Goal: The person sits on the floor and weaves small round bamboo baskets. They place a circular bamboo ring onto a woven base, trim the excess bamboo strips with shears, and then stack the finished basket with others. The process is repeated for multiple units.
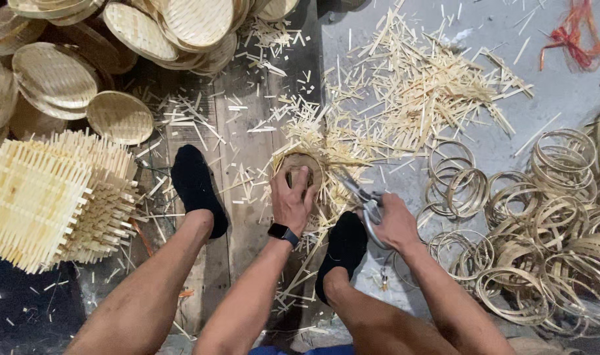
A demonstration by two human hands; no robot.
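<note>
Left hand: the left hand (pixel 291 199) sits just left of the middle of the frame, fingers curled and thumb pressed down on top of a small round woven tray (pixel 300 172); a dark watch (pixel 283 233) is on that wrist.
Woven tray: it lies directly under and just above the left hand, near the frame's centre, with long uncut strip ends sticking out around its rim; most of its lower half is hidden by the fingers.
Right hand: the right hand (pixel 393 223) is right of centre, closed around the handles of a pair of scissors (pixel 359 195).
Scissors: the blades point up and left from the right hand toward the right edge of the tray; whether the tips touch the strips cannot be told.
Feet: one foot in a dark sock (pixel 196 187) rests left of the left hand; the other socked foot (pixel 343 250) lies between the two hands, just below them.
Cuttings: pale strip offcuts (pixel 412 85) are strewn above the tray, thickest in the upper middle of the frame.
Rings: a heap of thin bent hoops (pixel 550 230) fills the right side, near the right hand.
Finished trays: a pile of round woven trays (pixel 116 39) lies in the upper left.
Untrimmed mats: a stack of square woven mats (pixel 50 197) with bristling edges sits at the left edge.
Cord: a tangle of red cord (pixel 573 39) lies in the upper right corner.
</note>
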